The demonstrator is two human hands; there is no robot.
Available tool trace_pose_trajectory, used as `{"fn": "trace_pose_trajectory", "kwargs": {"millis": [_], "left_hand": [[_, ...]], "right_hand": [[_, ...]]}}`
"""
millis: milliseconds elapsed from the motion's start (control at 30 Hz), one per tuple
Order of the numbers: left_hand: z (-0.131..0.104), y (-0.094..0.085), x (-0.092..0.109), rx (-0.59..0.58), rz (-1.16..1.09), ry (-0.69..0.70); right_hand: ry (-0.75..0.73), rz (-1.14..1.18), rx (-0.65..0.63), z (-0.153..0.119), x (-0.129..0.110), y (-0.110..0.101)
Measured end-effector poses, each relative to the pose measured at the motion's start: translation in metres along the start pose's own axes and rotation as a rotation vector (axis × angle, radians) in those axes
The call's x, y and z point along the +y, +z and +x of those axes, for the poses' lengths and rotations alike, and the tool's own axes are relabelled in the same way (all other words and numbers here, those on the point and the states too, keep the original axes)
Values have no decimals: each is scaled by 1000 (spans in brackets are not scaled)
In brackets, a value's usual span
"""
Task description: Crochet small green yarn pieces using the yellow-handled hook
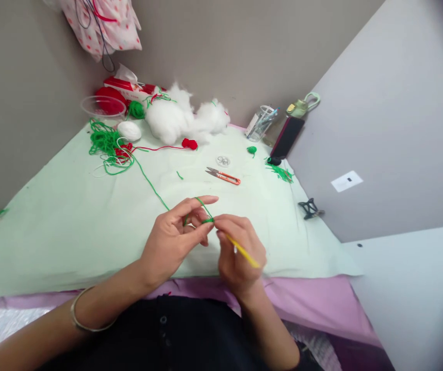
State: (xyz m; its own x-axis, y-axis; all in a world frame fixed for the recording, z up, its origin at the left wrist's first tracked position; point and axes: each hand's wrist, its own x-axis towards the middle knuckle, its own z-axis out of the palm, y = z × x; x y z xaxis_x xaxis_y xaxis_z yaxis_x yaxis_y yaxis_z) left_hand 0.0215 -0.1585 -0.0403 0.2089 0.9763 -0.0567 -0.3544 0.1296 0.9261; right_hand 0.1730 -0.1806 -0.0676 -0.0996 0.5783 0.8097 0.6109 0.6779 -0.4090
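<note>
My left hand (177,229) pinches a small piece of green crochet work (208,220) between thumb and fingers. Green yarn (152,186) loops over its raised index finger and trails back to a loose green tangle (103,138) at the far left. In my right hand (240,247) is a crochet hook with a yellow handle (244,251), gripped like a pen. The hook's tip meets the green piece, though my fingertips partly hide it. Beyond my hands lie orange-handled thread snips (223,176) and a short green yarn scrap (180,175).
White stuffing (170,118) is heaped at the back beside a tissue box (126,90) and a white yarn ball (129,131). A small red piece (189,144) lies in front. Rightward stand a pen cup (260,123), a phone (288,137) and a green bottle (297,107) by the partition.
</note>
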Motion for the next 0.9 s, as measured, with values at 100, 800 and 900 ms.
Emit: {"fn": "trace_pose_trajectory", "kwargs": {"millis": [100, 800, 900], "left_hand": [[3, 0, -1, -71, -189, -165], [12, -6, -5, -177, -378, -358], [12, -6, -1, -129, -362, -295]], "right_hand": [[-42, -104, 76, -5, 3, 7], [275, 232, 135, 6, 5, -3], [530, 522, 161, 11, 8, -4]]}}
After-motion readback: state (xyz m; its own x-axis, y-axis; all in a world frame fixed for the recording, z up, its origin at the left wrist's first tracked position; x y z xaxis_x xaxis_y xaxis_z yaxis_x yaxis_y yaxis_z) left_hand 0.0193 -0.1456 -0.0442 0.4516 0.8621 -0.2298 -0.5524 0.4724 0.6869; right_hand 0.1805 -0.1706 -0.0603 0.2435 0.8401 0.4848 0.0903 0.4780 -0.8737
